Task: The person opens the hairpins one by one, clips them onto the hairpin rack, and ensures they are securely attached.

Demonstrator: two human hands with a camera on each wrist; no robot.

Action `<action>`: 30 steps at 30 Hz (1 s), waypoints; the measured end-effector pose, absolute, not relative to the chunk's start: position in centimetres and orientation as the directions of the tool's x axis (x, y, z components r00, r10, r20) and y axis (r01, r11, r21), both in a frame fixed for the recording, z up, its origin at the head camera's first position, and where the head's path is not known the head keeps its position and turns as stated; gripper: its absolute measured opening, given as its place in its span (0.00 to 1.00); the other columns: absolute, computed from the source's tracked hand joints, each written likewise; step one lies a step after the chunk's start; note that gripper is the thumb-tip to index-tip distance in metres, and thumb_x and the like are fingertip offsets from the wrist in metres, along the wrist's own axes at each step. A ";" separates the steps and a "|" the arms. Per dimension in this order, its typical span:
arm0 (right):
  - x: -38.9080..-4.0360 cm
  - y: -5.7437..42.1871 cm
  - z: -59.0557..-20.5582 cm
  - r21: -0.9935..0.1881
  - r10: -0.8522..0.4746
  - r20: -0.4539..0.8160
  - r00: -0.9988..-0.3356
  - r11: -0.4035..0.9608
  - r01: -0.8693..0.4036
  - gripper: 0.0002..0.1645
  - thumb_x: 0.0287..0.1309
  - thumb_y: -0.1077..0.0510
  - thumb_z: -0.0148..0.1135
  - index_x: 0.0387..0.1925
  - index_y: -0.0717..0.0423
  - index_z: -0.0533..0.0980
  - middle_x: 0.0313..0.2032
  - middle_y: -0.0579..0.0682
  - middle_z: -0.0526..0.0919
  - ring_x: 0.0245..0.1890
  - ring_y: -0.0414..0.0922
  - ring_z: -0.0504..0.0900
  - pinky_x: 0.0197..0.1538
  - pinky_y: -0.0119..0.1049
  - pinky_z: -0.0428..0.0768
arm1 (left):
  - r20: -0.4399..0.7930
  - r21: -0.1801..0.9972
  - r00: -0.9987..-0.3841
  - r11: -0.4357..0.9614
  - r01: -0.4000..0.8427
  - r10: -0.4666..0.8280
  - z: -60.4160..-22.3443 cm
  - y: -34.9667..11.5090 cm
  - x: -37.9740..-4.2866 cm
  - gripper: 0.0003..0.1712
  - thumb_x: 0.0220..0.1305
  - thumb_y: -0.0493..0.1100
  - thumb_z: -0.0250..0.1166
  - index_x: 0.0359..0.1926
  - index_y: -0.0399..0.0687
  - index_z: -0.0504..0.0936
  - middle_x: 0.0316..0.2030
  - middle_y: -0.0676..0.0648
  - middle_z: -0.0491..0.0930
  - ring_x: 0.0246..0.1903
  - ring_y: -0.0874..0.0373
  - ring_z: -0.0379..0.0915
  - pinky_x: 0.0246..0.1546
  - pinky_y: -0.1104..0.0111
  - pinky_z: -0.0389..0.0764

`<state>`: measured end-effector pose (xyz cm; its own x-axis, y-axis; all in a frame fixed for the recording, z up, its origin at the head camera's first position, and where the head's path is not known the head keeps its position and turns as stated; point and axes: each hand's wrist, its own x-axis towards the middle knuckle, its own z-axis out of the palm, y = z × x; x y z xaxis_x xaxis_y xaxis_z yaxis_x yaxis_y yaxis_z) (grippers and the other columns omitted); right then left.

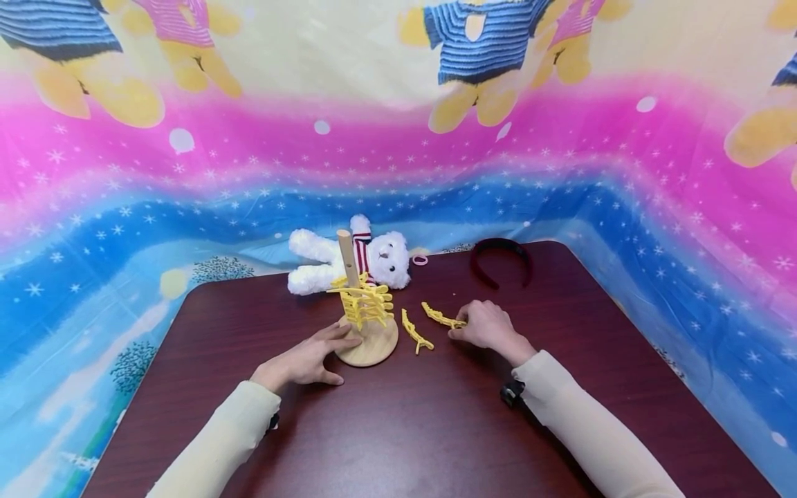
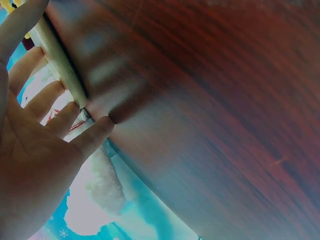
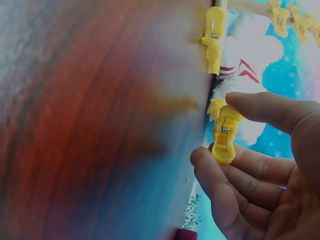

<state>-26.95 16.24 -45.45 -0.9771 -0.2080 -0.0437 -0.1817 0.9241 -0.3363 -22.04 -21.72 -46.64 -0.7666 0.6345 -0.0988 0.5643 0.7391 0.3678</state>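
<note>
My left hand (image 1: 307,356) rests beside a round wooden base (image 1: 371,346), its outspread fingertips at the rim. From that base rises a wooden post (image 1: 349,259) with several yellow clips (image 1: 366,304) hanging around it. In the left wrist view, the left hand's fingers (image 2: 62,117) are slightly bent against the base's edge. My right hand (image 1: 488,326) pinches the end of a long yellow spring clip (image 1: 441,317) at the table. In the right wrist view, that clip (image 3: 225,135) and its metal spring sit between thumb and fingers. Another yellow clip (image 1: 414,330) lies between the stand and the right hand.
A white teddy bear (image 1: 382,259) in a striped shirt lies behind the stand. A dark red headband (image 1: 501,243) and a small pink ring (image 1: 420,261) lie near the far table edge. Printed cloth (image 1: 398,152) surrounds the dark wooden table (image 1: 386,429).
</note>
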 end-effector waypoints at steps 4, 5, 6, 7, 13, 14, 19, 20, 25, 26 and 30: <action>-26.8 16.5 -45.0 -0.373 -0.245 0.009 -0.970 0.899 -0.230 0.18 0.47 0.42 0.76 0.36 0.48 0.88 0.36 0.45 0.89 0.30 0.43 0.80 0.31 0.39 0.76 | -0.097 0.365 -0.767 0.739 0.566 0.635 -46.7 -21.7 -22.0 0.47 0.52 0.49 0.78 0.72 0.54 0.69 0.77 0.39 0.56 0.77 0.38 0.46 0.70 0.44 0.63; -26.8 16.5 -44.9 -0.380 -0.256 0.021 -0.967 0.892 -0.244 0.18 0.47 0.43 0.76 0.36 0.49 0.88 0.36 0.46 0.89 0.30 0.42 0.80 0.31 0.39 0.76 | -0.096 0.365 -0.767 0.739 0.566 0.635 -46.7 -21.7 -22.0 0.47 0.52 0.49 0.78 0.72 0.54 0.69 0.77 0.39 0.56 0.77 0.38 0.46 0.70 0.44 0.63; -26.8 16.5 -44.8 -0.385 -0.266 0.032 -0.963 0.886 -0.258 0.18 0.48 0.43 0.76 0.36 0.49 0.88 0.36 0.46 0.89 0.29 0.42 0.79 0.31 0.38 0.76 | -0.097 0.365 -0.767 0.739 0.566 0.635 -46.7 -21.7 -22.0 0.47 0.52 0.50 0.78 0.72 0.54 0.69 0.77 0.39 0.56 0.77 0.38 0.46 0.70 0.44 0.63; -26.7 16.5 -44.7 -0.392 -0.275 0.041 -0.960 0.880 -0.269 0.18 0.48 0.44 0.77 0.36 0.50 0.88 0.36 0.46 0.89 0.28 0.42 0.79 0.30 0.38 0.75 | -0.098 0.367 -0.767 0.740 0.564 0.634 -46.7 -21.7 -22.0 0.47 0.52 0.50 0.78 0.72 0.54 0.69 0.77 0.39 0.56 0.77 0.38 0.46 0.70 0.45 0.63; -26.6 16.3 -43.8 -0.427 -0.308 0.086 -0.948 0.848 -0.314 0.16 0.50 0.45 0.76 0.37 0.51 0.87 0.32 0.45 0.88 0.26 0.40 0.76 0.30 0.35 0.73 | -0.097 0.366 -0.765 0.738 0.567 0.636 -46.7 -21.7 -22.0 0.47 0.52 0.50 0.78 0.72 0.54 0.69 0.77 0.39 0.56 0.77 0.38 0.46 0.70 0.44 0.63; -26.6 16.3 -43.6 -0.430 -0.313 0.096 -0.945 0.843 -0.323 0.16 0.51 0.45 0.75 0.37 0.51 0.87 0.31 0.45 0.88 0.25 0.40 0.76 0.31 0.35 0.73 | -0.097 0.364 -0.765 0.738 0.568 0.637 -46.7 -21.7 -22.0 0.47 0.52 0.50 0.78 0.72 0.54 0.69 0.77 0.39 0.56 0.77 0.38 0.46 0.70 0.44 0.63; -26.6 16.1 -42.5 -0.443 -0.339 0.150 -0.929 0.816 -0.370 0.16 0.53 0.45 0.74 0.37 0.51 0.87 0.30 0.45 0.88 0.25 0.40 0.77 0.33 0.37 0.75 | -0.090 0.360 -0.762 0.734 0.575 0.641 -46.8 -21.7 -22.0 0.47 0.52 0.50 0.78 0.72 0.53 0.69 0.76 0.39 0.56 0.77 0.38 0.46 0.70 0.45 0.63; -26.6 16.1 -42.2 -0.447 -0.344 0.157 -0.926 0.812 -0.377 0.16 0.53 0.45 0.73 0.37 0.52 0.87 0.30 0.45 0.88 0.25 0.39 0.77 0.33 0.37 0.75 | -0.090 0.360 -0.762 0.734 0.575 0.641 -46.8 -21.7 -22.0 0.47 0.52 0.50 0.78 0.72 0.53 0.69 0.76 0.39 0.56 0.77 0.38 0.46 0.70 0.45 0.63; -26.7 15.9 -40.8 -0.446 -0.366 0.185 -0.912 0.796 -0.410 0.18 0.55 0.45 0.72 0.39 0.52 0.87 0.29 0.45 0.88 0.25 0.38 0.78 0.33 0.36 0.76 | -0.101 0.367 -0.765 0.739 0.565 0.636 -46.7 -21.7 -22.0 0.47 0.52 0.50 0.78 0.72 0.54 0.69 0.77 0.39 0.56 0.77 0.38 0.45 0.70 0.45 0.63; -26.7 15.8 -40.4 -0.445 -0.371 0.194 -0.908 0.792 -0.419 0.18 0.55 0.45 0.72 0.40 0.52 0.87 0.29 0.45 0.88 0.25 0.38 0.79 0.34 0.36 0.77 | -0.104 0.368 -0.767 0.741 0.562 0.633 -46.7 -21.8 -22.0 0.47 0.52 0.50 0.78 0.72 0.55 0.69 0.77 0.40 0.56 0.77 0.38 0.45 0.70 0.45 0.63; -26.4 15.3 -39.0 -0.432 -0.395 0.234 -0.888 0.777 -0.459 0.17 0.55 0.45 0.71 0.40 0.52 0.88 0.29 0.45 0.88 0.27 0.38 0.81 0.35 0.38 0.78 | -0.110 0.368 -0.770 0.746 0.555 0.628 -46.7 -21.8 -22.0 0.47 0.53 0.50 0.78 0.72 0.56 0.69 0.77 0.40 0.55 0.78 0.39 0.45 0.71 0.45 0.63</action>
